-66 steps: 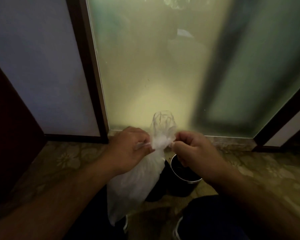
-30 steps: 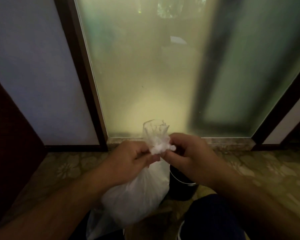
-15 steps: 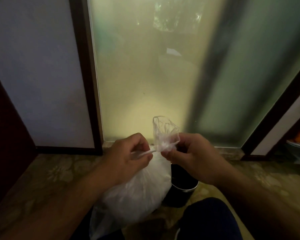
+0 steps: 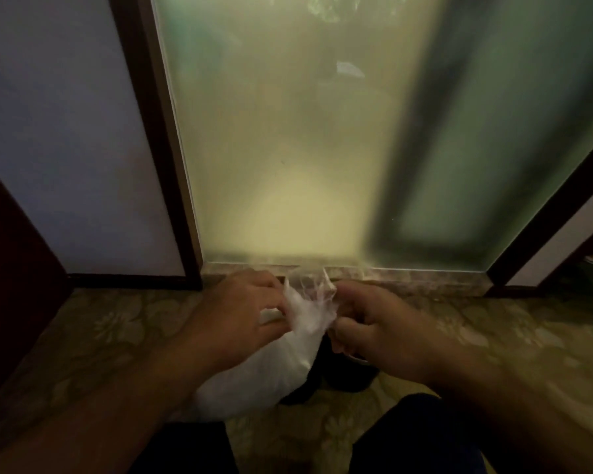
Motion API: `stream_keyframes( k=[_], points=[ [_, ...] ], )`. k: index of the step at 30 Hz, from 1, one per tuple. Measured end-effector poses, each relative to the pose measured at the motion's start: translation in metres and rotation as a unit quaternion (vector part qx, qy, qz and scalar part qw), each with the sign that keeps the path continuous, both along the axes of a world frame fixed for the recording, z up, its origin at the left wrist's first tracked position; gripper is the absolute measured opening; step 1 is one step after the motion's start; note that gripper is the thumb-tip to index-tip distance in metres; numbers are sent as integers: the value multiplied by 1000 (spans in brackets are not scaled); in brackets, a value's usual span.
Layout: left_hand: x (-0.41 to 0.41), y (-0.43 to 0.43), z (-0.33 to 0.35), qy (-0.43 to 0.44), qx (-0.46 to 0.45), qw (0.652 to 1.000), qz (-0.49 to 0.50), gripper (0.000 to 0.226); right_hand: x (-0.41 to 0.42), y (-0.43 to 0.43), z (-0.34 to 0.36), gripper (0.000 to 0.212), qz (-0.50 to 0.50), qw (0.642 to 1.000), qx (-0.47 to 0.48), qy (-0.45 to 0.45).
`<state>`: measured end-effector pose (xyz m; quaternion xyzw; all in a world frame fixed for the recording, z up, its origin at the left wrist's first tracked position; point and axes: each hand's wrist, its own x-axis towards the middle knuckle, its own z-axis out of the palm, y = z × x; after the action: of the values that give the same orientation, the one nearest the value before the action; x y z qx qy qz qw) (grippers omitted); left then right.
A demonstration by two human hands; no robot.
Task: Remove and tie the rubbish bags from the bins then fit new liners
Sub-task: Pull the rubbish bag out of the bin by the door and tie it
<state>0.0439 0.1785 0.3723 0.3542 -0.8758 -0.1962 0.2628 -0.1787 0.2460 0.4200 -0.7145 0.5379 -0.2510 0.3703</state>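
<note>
The frosted glass door (image 4: 288, 148) filled the view from 10 to 2 o'clock, with the patterned floor (image 4: 100, 336) spread beneath it. Against that floor the white rubbish bag (image 4: 261, 374) hung at about 6 o'clock, out of the black bin (image 4: 353, 374), which stood just beside it at its 3 o'clock, mostly hidden under my wrist. Half a second before, the loose top of the bag had stood up as an open loop above my knuckles; now it had collapsed into a short crumpled tuft, and my hands had dropped lower. I judged the knot was being drawn down, so the tying was nearly done and the bin was bare for a fresh liner. My left hand (image 4: 240, 313) had its fingers curled tight around the bag's neck (image 4: 308, 306) from 9 o'clock. My right hand (image 4: 380, 323) pinched the same bunched plastic from 3 o'clock, fingers closed.
</note>
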Motion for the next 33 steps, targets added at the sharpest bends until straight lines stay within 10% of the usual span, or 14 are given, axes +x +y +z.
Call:
stream_keyframes(
  k=[18,33],
  points=[
    [-55,-127,-73,-64,168,984,0,29,-49,-143,-73,14,-96,957,230,-149],
    [-98,-159,146,-184,123,972,83,33,-82,-177,127,17,-44,981,172,-74]
  ],
)
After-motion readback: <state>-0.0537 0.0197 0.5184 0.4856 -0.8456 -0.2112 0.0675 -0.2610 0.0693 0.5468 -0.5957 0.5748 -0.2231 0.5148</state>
